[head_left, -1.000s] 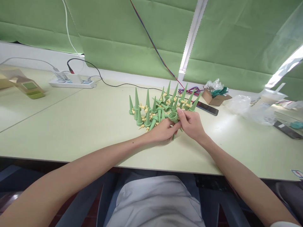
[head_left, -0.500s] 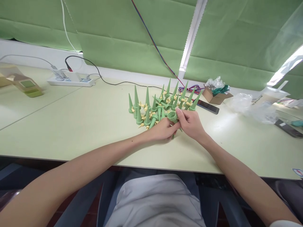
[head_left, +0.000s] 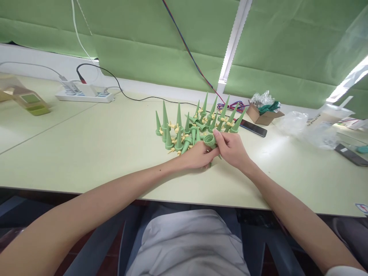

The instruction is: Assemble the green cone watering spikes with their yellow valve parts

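Between my two hands is a green plastic watering spike (head_left: 209,140), its round threaded opening turned up toward me. My left hand (head_left: 200,155) wraps round its body from below, and my fingers cover most of it. The thumb and fingers of my right hand (head_left: 231,147) pinch it close to the rim on the right. Whether a small yellow valve is under my right fingers, I cannot tell. Just beyond my hands stand several green spikes (head_left: 178,119) with yellow valves (head_left: 172,125), points up; a few others (head_left: 187,143) lie on their sides among them.
On the pale table (head_left: 115,153), a phone (head_left: 253,128) and a small cardboard box (head_left: 263,115) lie behind my right hand. Farther right are a plastic bag (head_left: 319,134), a cup (head_left: 330,115) and another dark device (head_left: 350,154). A power strip (head_left: 84,96) sits at the back left.
The camera view has shifted slightly. Both hands keep the same hold on the spike, and the spikes on the table stay in place.
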`<move>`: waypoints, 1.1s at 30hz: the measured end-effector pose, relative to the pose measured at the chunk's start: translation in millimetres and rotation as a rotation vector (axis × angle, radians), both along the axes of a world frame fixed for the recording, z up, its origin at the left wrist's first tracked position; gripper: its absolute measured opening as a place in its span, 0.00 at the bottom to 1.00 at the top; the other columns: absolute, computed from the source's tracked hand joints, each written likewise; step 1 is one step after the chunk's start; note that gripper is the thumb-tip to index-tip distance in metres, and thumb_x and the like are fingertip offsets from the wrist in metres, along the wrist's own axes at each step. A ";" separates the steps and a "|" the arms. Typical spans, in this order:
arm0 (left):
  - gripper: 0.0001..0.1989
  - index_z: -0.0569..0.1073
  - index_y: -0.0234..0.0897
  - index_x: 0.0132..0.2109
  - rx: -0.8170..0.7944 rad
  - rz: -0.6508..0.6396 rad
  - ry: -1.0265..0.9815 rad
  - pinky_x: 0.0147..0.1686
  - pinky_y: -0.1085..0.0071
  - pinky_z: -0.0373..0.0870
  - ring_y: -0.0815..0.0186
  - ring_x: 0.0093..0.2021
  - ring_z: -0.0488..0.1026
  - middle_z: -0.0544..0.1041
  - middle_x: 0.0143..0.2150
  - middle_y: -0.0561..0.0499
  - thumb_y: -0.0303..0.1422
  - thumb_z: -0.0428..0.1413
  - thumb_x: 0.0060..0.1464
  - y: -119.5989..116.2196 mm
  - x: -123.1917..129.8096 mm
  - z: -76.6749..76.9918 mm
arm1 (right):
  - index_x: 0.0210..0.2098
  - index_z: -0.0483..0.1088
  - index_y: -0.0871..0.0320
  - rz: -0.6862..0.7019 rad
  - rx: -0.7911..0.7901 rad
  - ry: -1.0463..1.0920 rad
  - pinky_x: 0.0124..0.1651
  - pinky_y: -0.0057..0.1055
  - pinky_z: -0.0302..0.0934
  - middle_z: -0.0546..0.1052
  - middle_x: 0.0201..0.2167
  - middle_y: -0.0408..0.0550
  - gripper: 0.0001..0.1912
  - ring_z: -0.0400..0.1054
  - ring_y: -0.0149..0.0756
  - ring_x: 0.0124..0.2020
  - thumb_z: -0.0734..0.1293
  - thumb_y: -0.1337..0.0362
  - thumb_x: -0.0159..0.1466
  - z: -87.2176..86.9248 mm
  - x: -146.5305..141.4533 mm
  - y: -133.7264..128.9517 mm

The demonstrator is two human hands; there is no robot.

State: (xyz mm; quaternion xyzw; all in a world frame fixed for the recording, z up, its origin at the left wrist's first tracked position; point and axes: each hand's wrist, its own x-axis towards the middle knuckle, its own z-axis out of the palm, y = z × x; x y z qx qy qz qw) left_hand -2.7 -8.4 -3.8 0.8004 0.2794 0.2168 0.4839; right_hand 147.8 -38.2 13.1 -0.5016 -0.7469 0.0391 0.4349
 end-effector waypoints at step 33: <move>0.23 0.71 0.35 0.27 0.074 0.004 -0.009 0.26 0.73 0.65 0.70 0.21 0.68 0.71 0.18 0.53 0.47 0.49 0.63 4.6 3.4 -4.2 | 0.17 0.52 0.55 0.020 -0.147 -0.047 0.24 0.33 0.48 0.60 0.12 0.41 0.31 0.53 0.30 0.17 0.52 0.46 0.72 3.6 6.0 2.1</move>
